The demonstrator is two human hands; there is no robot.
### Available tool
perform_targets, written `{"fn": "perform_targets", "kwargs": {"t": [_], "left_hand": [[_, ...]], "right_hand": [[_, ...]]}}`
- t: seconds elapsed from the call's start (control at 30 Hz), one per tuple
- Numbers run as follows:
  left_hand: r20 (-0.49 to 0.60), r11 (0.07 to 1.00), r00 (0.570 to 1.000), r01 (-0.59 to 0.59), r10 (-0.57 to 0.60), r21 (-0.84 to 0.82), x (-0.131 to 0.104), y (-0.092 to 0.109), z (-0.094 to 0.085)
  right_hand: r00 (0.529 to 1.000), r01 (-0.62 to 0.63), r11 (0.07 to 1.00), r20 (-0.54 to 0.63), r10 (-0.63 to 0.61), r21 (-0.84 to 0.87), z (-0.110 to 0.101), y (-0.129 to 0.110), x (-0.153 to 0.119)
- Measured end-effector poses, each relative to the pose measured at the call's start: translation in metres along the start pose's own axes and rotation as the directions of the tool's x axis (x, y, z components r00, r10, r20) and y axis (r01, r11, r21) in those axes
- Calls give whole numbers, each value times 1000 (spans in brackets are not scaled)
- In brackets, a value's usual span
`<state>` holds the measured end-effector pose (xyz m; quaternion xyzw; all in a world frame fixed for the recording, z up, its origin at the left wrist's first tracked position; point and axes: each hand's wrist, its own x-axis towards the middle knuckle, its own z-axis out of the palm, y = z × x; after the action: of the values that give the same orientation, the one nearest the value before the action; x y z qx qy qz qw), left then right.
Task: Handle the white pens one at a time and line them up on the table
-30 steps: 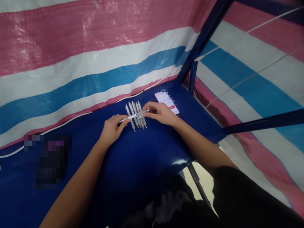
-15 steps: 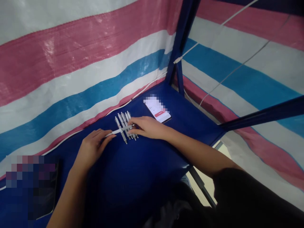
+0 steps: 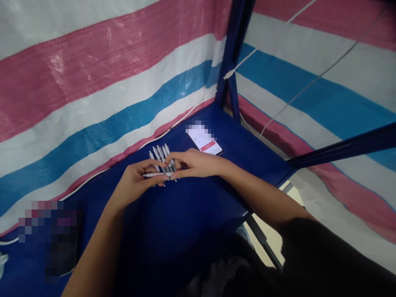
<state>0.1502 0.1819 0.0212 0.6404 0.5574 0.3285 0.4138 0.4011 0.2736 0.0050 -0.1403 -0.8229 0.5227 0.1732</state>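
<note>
My left hand point(image 3: 139, 179) pinches a white and grey pen point(image 3: 150, 175), which lies crosswise in front of the row. At its right end, my right hand point(image 3: 196, 163) closes thumb and fingertips on the same pen, so the two hands nearly meet. Beneath and behind the fingers, several matching click pens point(image 3: 159, 153) rest side by side on the blue tabletop point(image 3: 179, 222), clickers toward the wall. Their middles and tips are partly hidden by my fingers.
A lit phone point(image 3: 206, 142) lies beyond my right hand. A dark, partly blurred-out device point(image 3: 69, 247) is at the left. Striped plastic sheeting point(image 3: 108, 86) walls the table, a blue frame post point(image 3: 227, 78) stands at the corner, and a white cable point(image 3: 241, 64) hangs there.
My hands have come closer together. The pen has moved nearer to me and lies more level, and my left hand has slid right along it. The view has shifted slightly.
</note>
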Motion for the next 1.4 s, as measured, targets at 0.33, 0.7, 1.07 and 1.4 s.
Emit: {"fn": "perform_targets", "kwargs": {"t": [0.33, 0.7, 1.07, 1.4], "left_hand": [[-472, 981, 861, -152, 191, 119, 39, -30, 33], [-470, 915, 833, -100, 293, 392, 32, -43, 39], [-438, 848, 812, -126, 386, 514, 35, -51, 39], [-337, 742, 826, -138, 451, 656, 38, -56, 38]], "right_hand": [[936, -118, 984, -316, 154, 130, 10, 13, 12], [876, -332, 938, -336, 347, 102, 13, 9, 30], [881, -324, 944, -385, 275, -68, 12, 18, 39], [859, -420, 906, -340, 383, -42, 20, 22, 37]]}}
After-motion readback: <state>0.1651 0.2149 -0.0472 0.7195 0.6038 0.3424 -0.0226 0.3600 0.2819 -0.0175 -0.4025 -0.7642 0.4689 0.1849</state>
